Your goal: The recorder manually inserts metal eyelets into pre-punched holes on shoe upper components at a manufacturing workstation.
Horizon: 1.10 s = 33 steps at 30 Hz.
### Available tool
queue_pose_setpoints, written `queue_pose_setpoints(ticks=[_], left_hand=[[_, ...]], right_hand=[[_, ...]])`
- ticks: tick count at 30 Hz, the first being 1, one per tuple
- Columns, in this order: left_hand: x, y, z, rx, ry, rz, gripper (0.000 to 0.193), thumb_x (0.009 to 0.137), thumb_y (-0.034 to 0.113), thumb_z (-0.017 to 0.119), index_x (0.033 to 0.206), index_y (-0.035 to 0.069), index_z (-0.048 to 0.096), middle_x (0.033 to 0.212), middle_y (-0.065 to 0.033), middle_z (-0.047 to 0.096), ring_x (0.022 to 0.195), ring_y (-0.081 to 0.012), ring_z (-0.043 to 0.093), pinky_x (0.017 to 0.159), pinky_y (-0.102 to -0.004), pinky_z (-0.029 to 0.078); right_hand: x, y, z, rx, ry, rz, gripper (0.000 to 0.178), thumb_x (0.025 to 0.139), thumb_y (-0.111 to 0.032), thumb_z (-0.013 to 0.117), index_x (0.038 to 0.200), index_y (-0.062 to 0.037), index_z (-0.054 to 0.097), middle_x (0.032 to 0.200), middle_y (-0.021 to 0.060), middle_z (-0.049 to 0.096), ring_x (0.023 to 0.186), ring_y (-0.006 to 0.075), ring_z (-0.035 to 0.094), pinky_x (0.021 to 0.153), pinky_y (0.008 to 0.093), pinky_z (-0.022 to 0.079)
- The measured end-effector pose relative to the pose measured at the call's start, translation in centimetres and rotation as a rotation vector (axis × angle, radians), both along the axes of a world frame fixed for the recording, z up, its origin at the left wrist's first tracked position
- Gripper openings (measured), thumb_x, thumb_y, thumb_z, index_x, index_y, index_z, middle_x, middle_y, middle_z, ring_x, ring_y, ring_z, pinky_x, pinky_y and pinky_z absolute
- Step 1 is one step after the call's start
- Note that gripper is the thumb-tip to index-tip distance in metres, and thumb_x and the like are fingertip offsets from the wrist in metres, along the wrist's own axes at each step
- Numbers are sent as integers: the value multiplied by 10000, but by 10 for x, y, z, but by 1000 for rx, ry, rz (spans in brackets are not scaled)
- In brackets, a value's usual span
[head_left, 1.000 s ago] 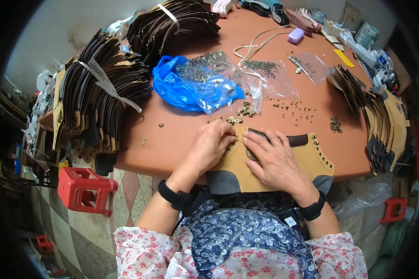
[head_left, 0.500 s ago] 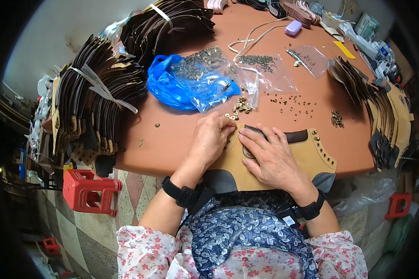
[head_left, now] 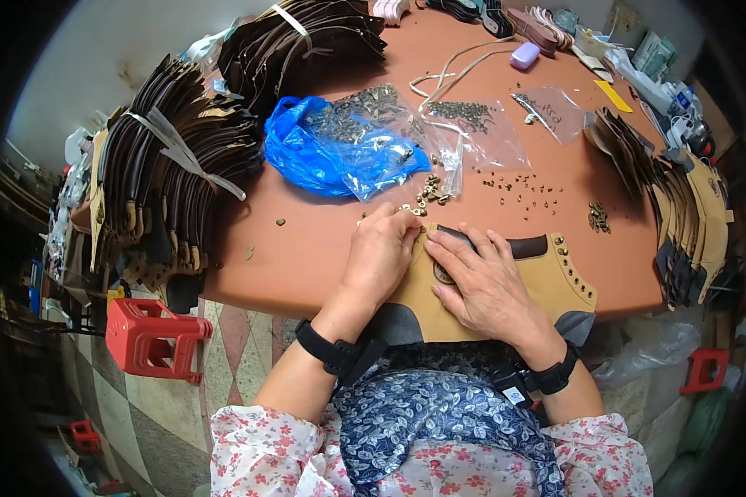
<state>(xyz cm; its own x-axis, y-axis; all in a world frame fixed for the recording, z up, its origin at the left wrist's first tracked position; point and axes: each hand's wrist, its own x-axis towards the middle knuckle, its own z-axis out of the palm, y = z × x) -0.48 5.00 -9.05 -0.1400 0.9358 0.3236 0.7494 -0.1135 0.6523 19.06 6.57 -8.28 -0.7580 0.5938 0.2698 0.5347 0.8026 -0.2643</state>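
A tan shoe-upper piece (head_left: 506, 298) lies at the table's near edge, with a dark brown collar strip, grey corner patches and a round emblem partly covered by my fingers. Brass-coloured lace hooks (head_left: 574, 267) line its right edge. My right hand (head_left: 487, 286) is spread flat on its middle. At its upper left edge, my left hand (head_left: 381, 253) is closed in a pinch; whatever sits between thumb and fingertips is hidden. Just beyond those fingertips lies a small pile of brass-coloured hooks (head_left: 432, 190).
Behind are a blue plastic bag (head_left: 302, 161) and a clear bag of small metal parts (head_left: 472, 116). Loose metal bits (head_left: 522, 189) are scattered to the right. Bundled dark uppers (head_left: 170, 157) stand at left, more tan uppers (head_left: 692, 219) at right. A red stool (head_left: 153, 340) stands on the floor.
My left hand has shifted very slightly at the piece's upper left edge, still in a pinch. The right hand stays flat in nearly the same place.
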Motion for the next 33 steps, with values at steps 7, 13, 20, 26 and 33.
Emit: queue_pose_setpoints(ticks=[7, 13, 20, 26, 33], left_hand=[[1, -2, -3, 24, 18, -1, 48, 883, 81, 665, 903, 47, 692, 904, -134, 620, 869, -364, 631, 770, -454, 511], [2, -3, -3, 20, 8, -10, 44, 884, 75, 663, 904, 42, 683, 904, -137, 612, 869, -366, 625, 767, -452, 508], [1, -4, -4, 71, -2, -14, 105, 871, 22, 677, 969, 1, 707, 881, -166, 631, 830, -379, 633, 731, -437, 504], [-10, -24, 2, 48, 10, -9, 170, 882, 27, 669, 1042, 3, 721, 958, -156, 675, 863, -350, 669, 767, -402, 532], [-32, -50, 11, 3, 133, 25, 254, 891, 92, 685, 1136, 23, 695, 1110, -158, 673, 987, -346, 658, 869, -405, 530]], right_hand=[[-4, 3, 10, -60, -30, -16, 582, 902, -301, 650, 1411, -60, 503, 1420, 102, 512, 1314, 315, 454, 1101, 557, 330], [-13, 6, 7, 14, -47, -53, 609, 896, -340, 667, 1403, -43, 506, 1383, 103, 537, 1231, 282, 508, 1027, 499, 374], [-16, 5, 5, 104, -44, -56, 565, 879, -362, 685, 1331, -44, 571, 1335, 97, 563, 1162, 257, 534, 991, 456, 387], [-19, 4, 5, 198, -67, -41, 540, 868, -370, 693, 1286, -44, 593, 1288, 89, 572, 1113, 250, 545, 955, 436, 404], [-18, 5, 3, 249, -65, -39, 534, 862, -385, 694, 1263, -46, 599, 1270, 87, 575, 1091, 245, 552, 935, 427, 417]])
